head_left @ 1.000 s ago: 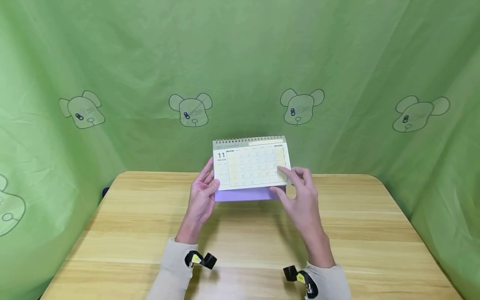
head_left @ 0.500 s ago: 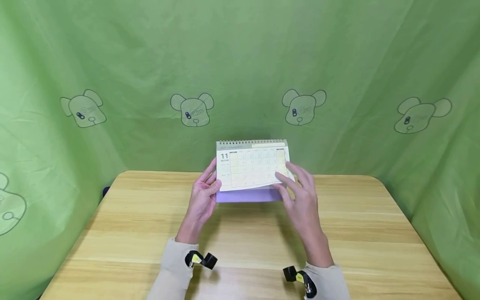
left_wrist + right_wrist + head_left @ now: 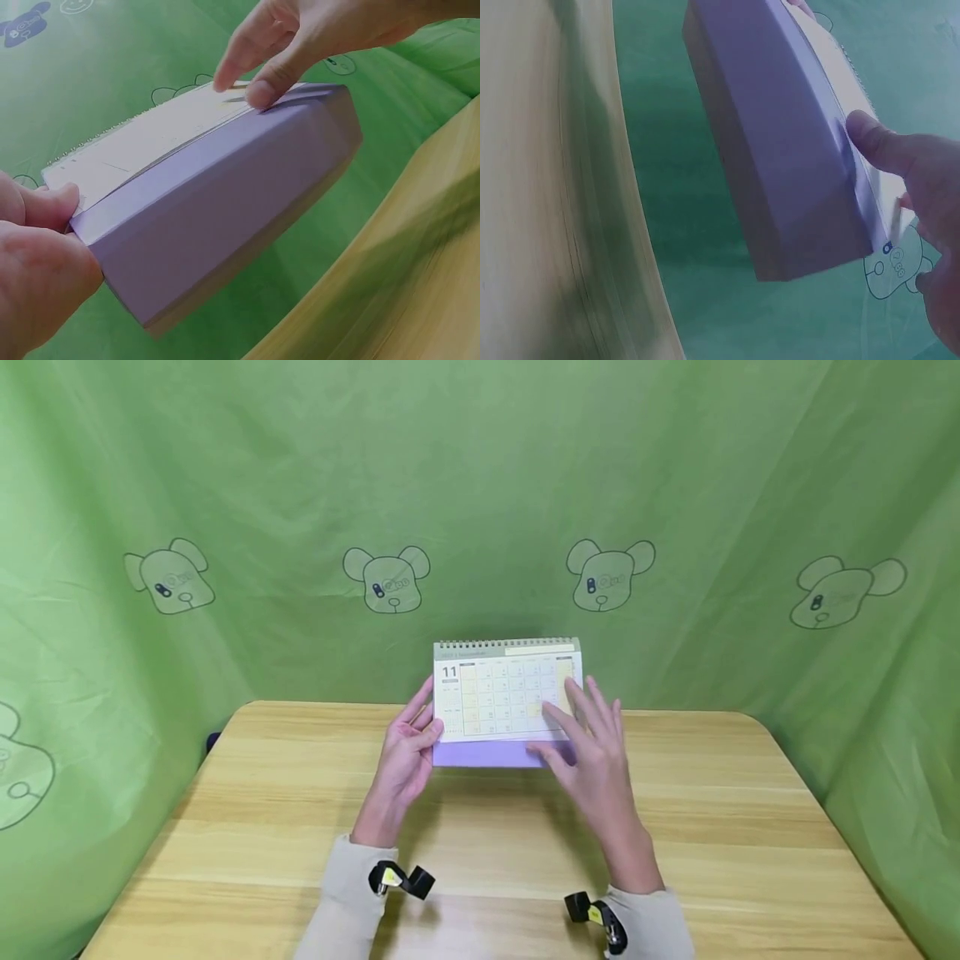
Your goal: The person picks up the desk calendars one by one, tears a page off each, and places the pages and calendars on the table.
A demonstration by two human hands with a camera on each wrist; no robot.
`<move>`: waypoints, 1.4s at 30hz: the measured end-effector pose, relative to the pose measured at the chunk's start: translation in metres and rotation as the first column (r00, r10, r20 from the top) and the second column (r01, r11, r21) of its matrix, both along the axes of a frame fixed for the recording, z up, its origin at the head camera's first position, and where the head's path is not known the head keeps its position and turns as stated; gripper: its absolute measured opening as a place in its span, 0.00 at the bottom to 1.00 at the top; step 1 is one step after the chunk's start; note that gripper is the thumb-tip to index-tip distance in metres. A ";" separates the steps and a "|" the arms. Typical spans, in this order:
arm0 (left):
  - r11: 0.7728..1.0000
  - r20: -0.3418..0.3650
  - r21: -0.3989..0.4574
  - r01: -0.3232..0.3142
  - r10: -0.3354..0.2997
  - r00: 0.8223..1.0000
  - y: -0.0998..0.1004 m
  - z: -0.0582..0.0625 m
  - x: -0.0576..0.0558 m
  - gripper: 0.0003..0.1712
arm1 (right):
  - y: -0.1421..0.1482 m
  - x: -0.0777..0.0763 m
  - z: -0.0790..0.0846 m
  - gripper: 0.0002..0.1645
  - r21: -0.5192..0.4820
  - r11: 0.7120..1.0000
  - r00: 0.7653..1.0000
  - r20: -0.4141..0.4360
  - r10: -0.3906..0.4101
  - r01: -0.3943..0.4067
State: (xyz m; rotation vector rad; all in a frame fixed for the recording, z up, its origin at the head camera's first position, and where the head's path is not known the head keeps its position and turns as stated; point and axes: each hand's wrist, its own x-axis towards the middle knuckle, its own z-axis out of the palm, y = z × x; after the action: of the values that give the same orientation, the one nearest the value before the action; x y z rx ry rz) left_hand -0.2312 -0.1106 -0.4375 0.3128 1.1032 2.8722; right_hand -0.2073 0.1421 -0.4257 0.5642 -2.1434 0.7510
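Observation:
A spiral-bound desk calendar [image 3: 502, 697], turned to a page marked 11, is held up over the far edge of the table. My left hand [image 3: 405, 752] grips its left side, thumb on the front and fingers behind. Below the pages shows the calendar's purple stand [image 3: 480, 754], whose underside also appears in the left wrist view. My right hand [image 3: 600, 760] lies over the lower right of the page with fingers spread and fairly straight. In the left wrist view, its thumb [image 3: 262, 93] is right at the page's lower edge, apart from the index fingertip.
A light wooden table [image 3: 480, 877] spreads beneath both hands. Behind it and at the sides hangs a green curtain [image 3: 480, 460] printed with bear heads. Each sleeve carries a small black wrist camera [image 3: 405, 881].
The page's lower right corner lifted and curled at the right fingers half a second ago; now it lies flat again. The right hand has shifted slightly left, fingers more spread. The left hand keeps its grip.

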 end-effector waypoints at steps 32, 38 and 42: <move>1.000 0.001 -0.013 0.020 -0.020 1.000 0.001 0.000 0.003 0.38 | -0.002 0.000 0.001 0.31 0.028 0.997 0.997 -0.035 0.069 -0.068; 0.999 0.023 -0.045 -0.011 0.012 1.000 0.001 0.001 0.001 0.38 | -0.004 0.001 0.002 0.14 -0.051 0.991 0.983 -0.146 0.113 -0.122; 0.999 0.014 -0.043 -0.013 0.014 1.000 0.002 0.001 0.000 0.38 | -0.002 0.001 0.001 0.19 -0.104 0.987 0.987 -0.119 0.109 -0.121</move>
State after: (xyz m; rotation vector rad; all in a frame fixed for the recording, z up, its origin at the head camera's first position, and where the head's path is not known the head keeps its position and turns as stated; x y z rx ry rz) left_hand -0.2308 -0.1083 -0.4363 0.2843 1.1665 2.8534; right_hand -0.2064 0.1400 -0.4246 0.6606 -1.9653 0.8747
